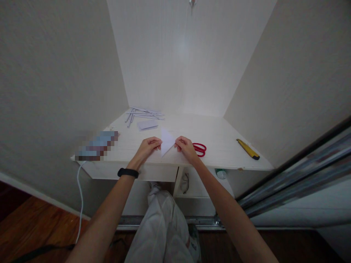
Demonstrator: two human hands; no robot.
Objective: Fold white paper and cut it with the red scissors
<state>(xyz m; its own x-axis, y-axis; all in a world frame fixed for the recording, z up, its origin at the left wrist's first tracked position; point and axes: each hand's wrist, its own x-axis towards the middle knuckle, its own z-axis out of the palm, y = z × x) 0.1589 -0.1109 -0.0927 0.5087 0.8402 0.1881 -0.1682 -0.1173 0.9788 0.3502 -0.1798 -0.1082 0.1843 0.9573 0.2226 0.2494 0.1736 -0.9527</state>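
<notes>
A small white paper triangle (167, 141) is held up between my two hands, just over the front part of the white desk (216, 153). My left hand (150, 145) pinches its left edge, and a black band circles that wrist. At the right corner, my right hand (184, 145) grips the paper between thumb and fingers. Red-handled scissors (200, 149) lie right beside my right hand, their blades hidden behind it. Behind my left hand rests a folded piece of paper (147, 125).
Several thin rolled paper sticks (144, 113) lie at the back left. A yellow box cutter (248, 149) is near the right edge. A blurred-out device (97, 146) with a white cable (80, 186) sits at the left. Glasses (185, 183) and a green-lidded jar (221, 173) occupy the shelf below.
</notes>
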